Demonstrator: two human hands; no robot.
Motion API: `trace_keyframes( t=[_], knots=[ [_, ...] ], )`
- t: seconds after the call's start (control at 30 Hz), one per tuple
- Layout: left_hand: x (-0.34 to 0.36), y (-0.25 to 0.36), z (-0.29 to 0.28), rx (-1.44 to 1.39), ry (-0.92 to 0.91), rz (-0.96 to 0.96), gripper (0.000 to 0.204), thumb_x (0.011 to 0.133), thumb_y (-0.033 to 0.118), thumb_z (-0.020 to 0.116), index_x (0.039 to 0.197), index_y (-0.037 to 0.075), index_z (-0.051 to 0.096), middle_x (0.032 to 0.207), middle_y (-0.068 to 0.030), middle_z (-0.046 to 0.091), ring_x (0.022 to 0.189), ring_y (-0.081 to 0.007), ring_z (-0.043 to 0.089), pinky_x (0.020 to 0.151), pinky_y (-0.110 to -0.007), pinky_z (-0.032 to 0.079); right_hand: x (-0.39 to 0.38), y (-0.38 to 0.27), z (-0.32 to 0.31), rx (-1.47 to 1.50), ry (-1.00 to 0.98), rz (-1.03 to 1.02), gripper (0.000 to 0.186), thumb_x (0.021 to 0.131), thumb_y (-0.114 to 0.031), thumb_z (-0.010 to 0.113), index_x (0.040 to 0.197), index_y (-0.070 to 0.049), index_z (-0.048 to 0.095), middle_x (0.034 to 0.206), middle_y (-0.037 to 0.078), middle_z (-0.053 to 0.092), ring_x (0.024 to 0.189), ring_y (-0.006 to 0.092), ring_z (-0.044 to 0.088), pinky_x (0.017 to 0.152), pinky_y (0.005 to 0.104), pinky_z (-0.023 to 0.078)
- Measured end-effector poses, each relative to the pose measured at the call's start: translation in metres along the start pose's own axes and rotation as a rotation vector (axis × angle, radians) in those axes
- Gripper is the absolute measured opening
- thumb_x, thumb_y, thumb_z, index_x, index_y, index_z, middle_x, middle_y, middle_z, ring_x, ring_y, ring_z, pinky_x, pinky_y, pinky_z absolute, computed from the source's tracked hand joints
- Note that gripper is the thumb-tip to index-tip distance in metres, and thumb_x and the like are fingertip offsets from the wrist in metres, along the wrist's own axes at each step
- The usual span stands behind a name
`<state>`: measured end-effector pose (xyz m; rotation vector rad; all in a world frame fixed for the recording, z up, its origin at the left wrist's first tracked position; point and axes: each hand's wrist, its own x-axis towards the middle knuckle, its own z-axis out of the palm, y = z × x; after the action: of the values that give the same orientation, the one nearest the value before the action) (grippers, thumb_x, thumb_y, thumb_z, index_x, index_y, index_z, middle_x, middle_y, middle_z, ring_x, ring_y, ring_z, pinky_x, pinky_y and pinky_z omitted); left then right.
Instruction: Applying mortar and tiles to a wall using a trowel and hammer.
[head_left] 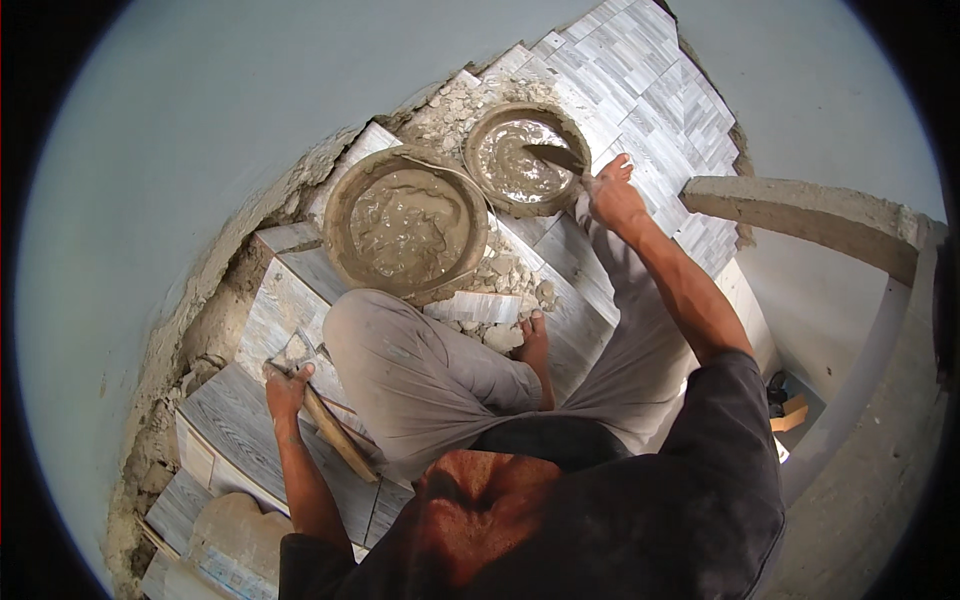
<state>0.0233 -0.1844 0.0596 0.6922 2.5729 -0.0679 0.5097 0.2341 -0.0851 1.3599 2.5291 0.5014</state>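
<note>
My right hand (615, 198) grips a trowel (556, 155), its blade reaching over the far bucket (583, 150) of wet grey mortar (515, 165). Glossy, watery mix shows around the blade. Nearer and to the left stands a larger bucket (337, 235) holding thicker mortar (405, 225). At the lower left, my left hand (287, 390) is closed at the upper end of a wooden-handled tool (338, 435), perhaps a hammer; its head is partly covered by the fingers. This tool lies along a tiled step beside my bent left knee.
Broken mortar rubble and a tile offcut (475, 306) lie between the near bucket and my foot. Grey wood-look tiles (640, 85) cover the steps and landing. A rough, chipped wall edge (190, 320) runs along the left. A concrete beam (800, 208) juts in on the right.
</note>
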Motion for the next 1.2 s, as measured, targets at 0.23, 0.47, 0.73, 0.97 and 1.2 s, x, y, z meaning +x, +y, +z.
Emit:
trace_keyframes(
  t=[0.23,0.47,0.73,0.97,1.2],
  knots=[
    [-0.008,0.014,-0.008,-0.030,-0.034,-0.052,0.090,0.064,0.037,0.084,0.122,-0.016,0.042,0.115,-0.0345,0.057,0.108,-0.0454,0.056,0.091,-0.043,0.045,0.024,-0.001,-0.060,0.227,-0.630,-0.318,0.025,0.084,-0.015,0.053,0.095,-0.002,0.071,0.093,0.019,0.070,0.091,0.0415,0.067,0.094,0.0620,0.038],
    [-0.011,0.020,-0.010,-0.042,-0.014,-0.013,0.076,0.069,0.033,0.082,0.117,-0.012,0.043,0.104,-0.0314,0.063,0.099,-0.0416,0.063,0.087,-0.042,0.047,0.064,0.008,0.019,0.515,-0.599,-0.713,0.023,0.088,-0.025,0.053,0.090,-0.008,0.068,0.082,0.009,0.068,0.076,0.0259,0.064,0.074,0.0481,0.048],
    [-0.004,0.010,-0.007,-0.036,-0.037,-0.036,0.082,0.066,0.033,0.083,0.120,-0.015,0.043,0.110,-0.0327,0.060,0.103,-0.0430,0.060,0.089,-0.042,0.046,0.054,0.034,0.004,0.893,-0.766,-0.361,0.031,0.090,-0.031,0.056,0.081,-0.002,0.063,0.065,0.009,0.060,0.056,0.0216,0.057,0.056,0.0448,0.044],
    [-0.002,0.006,-0.006,-0.030,-0.050,-0.044,0.089,0.065,0.034,0.084,0.124,-0.016,0.040,0.116,-0.0348,0.056,0.110,-0.0450,0.055,0.094,-0.041,0.044,0.071,0.001,0.002,0.433,-0.809,-0.611,0.033,0.085,-0.036,0.060,0.105,-0.010,0.067,0.112,0.014,0.062,0.088,0.0193,0.063,0.074,0.0340,0.051],
    [-0.001,0.009,-0.005,-0.046,-0.033,-0.030,0.092,0.065,0.036,0.084,0.125,-0.017,0.039,0.121,-0.0371,0.052,0.114,-0.0457,0.053,0.097,-0.041,0.042,0.052,0.032,-0.068,0.378,-0.637,-0.371,0.017,0.075,-0.017,0.067,0.083,-0.004,0.073,0.077,0.017,0.069,0.073,0.0346,0.067,0.066,0.0416,0.054]
  ],
)
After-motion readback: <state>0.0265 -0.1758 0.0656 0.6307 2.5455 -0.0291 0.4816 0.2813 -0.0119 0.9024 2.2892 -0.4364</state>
